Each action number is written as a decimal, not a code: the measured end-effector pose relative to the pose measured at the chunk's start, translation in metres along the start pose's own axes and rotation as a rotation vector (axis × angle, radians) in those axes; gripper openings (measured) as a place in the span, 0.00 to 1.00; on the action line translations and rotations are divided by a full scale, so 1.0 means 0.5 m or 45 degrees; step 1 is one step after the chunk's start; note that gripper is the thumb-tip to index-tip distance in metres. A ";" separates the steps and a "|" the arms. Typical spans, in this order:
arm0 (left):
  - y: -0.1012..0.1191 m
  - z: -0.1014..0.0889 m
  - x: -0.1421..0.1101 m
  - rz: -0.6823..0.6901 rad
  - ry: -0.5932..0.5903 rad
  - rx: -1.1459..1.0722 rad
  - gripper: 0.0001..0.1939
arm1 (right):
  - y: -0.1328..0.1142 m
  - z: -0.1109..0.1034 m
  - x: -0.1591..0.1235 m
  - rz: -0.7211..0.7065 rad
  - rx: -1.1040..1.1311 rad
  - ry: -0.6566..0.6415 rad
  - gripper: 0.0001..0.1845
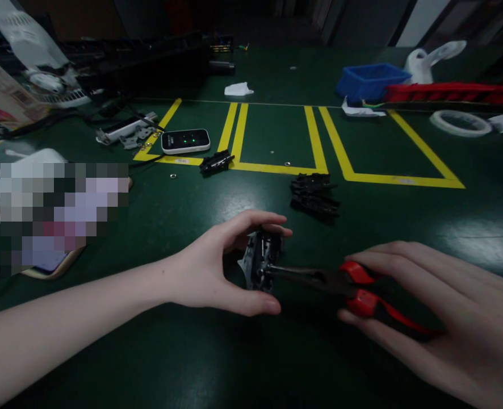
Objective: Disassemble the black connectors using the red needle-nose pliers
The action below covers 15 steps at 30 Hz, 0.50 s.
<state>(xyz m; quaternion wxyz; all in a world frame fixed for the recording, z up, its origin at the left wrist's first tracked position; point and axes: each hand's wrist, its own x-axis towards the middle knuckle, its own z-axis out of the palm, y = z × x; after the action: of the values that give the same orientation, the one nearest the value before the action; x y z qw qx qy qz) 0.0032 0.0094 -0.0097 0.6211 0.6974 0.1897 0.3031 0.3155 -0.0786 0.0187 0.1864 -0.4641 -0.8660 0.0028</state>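
Observation:
My left hand (217, 261) grips a small black plastic part (264, 258) between the thumb and fingers, just above the green table. A pale, pointed piece shows along the part's left side. In my right hand (439, 307) are long-nose pliers (340, 281) with red handles, held from the right. The pliers' tips meet the face of the black part; whether they clamp anything there I cannot tell. Beyond the hands lie more black plastic parts (313, 193), bunched together, and another black part (216, 163) sits by the yellow tape.
Yellow tape (277, 167) marks boxes on the green table (183, 352). A white-edged device (185, 141) with green lights and a phone (64, 258) lie to the left. Farther back stand a blue bin (371, 79), a tape roll (460, 122) and a red strip (456, 92).

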 end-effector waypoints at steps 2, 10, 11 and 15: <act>0.001 -0.004 0.002 -0.039 -0.034 -0.036 0.46 | 0.000 0.001 0.006 0.006 0.007 0.020 0.20; 0.004 -0.012 0.000 -0.225 -0.160 -0.209 0.48 | -0.003 -0.013 0.017 0.147 0.146 0.098 0.18; 0.005 -0.013 -0.001 -0.242 -0.164 -0.222 0.47 | 0.000 -0.013 0.018 0.189 0.180 0.086 0.19; 0.008 -0.017 -0.002 -0.273 -0.203 -0.200 0.48 | 0.017 -0.005 0.026 0.475 0.416 -0.018 0.22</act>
<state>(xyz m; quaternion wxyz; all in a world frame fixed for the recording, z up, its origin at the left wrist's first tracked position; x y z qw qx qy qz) -0.0038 0.0146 -0.0058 0.7157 0.6442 0.1887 0.1925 0.3164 -0.0638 0.0237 0.2492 -0.5797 -0.7545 0.1805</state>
